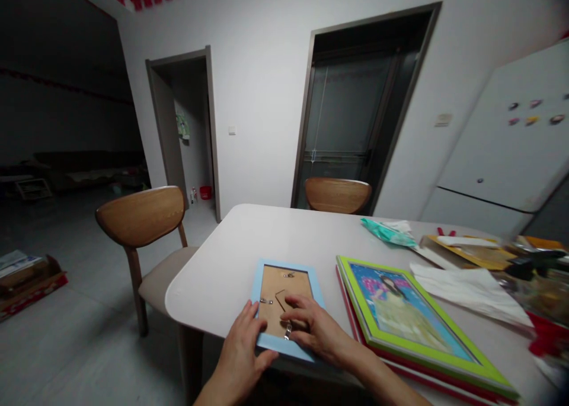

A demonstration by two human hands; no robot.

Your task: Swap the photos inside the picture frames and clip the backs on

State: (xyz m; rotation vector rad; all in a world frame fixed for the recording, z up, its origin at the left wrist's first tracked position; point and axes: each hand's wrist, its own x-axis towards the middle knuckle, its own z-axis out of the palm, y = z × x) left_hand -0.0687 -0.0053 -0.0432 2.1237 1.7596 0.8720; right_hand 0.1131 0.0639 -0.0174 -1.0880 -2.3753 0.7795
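Observation:
A light-blue picture frame (260, 275) lies face down on the table, its brown backing board (272, 284) upward. The backing has a bent wire stand and small metal fasteners near its edges. My left hand (242, 347) grips the frame's lower left corner, with fingers along the left side and thumb at the bottom edge. Over the lower right of the backing, my right hand (317, 329) has curled fingers, with the thumb apart from them. Its fingertips are close to the metal clip (288, 331) at the bottom edge; whether they touch it, I cannot tell.
To the right, a green picture frame (362, 299) with a photo lies atop a red one. Beyond are a teal packet (386, 233), white paper (466, 287) and cluttered packaging. Wooden chairs (142, 216) stand at the left and far side of the white table (213, 269).

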